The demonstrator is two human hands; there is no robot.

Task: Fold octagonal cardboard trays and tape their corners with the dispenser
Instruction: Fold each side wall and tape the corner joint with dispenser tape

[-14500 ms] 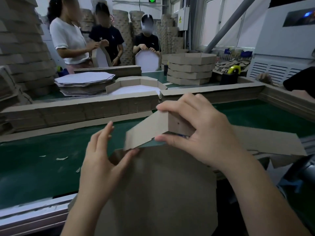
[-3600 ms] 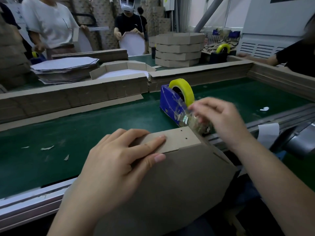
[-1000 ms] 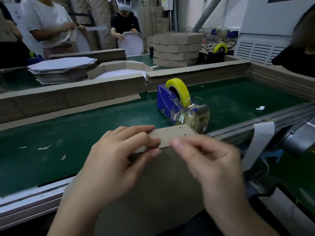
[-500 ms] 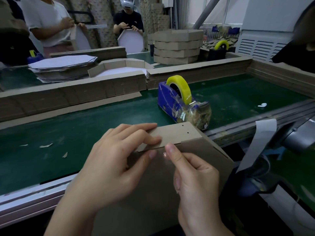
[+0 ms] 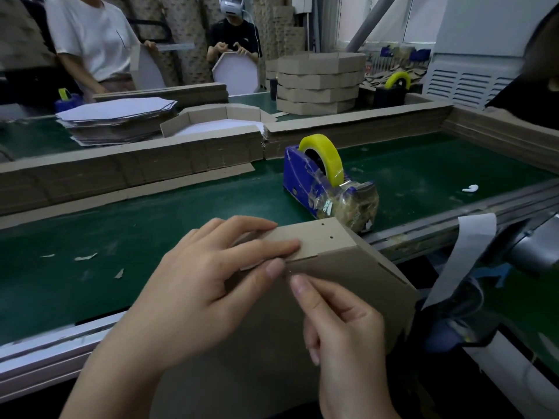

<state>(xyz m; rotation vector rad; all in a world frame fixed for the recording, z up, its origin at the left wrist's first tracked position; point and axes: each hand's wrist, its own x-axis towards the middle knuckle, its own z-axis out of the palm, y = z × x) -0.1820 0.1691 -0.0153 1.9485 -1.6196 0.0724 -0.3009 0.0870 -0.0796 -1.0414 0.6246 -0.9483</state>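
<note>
cardboard tray (image 5: 363, 282) leaning at lower centre, near edge cut off by frame bottom. left hand (image 5: 205, 285) pinching folded flap, fingers on top, thumb beneath. right hand (image 5: 341, 325) pressing one fingertip at corner seam; other fingers curling under, hidden, so cannot tell if grasping anything. dispenser (image 5: 320, 182) sitting on green belt (image 5: 121, 225) just behind tray.

Paper scraps (image 5: 86, 257) lie on the green belt (image 5: 151, 225).

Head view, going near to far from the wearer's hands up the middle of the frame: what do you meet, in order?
cardboard tray → tape dispenser → cardboard wall → stack of folded trays
</note>
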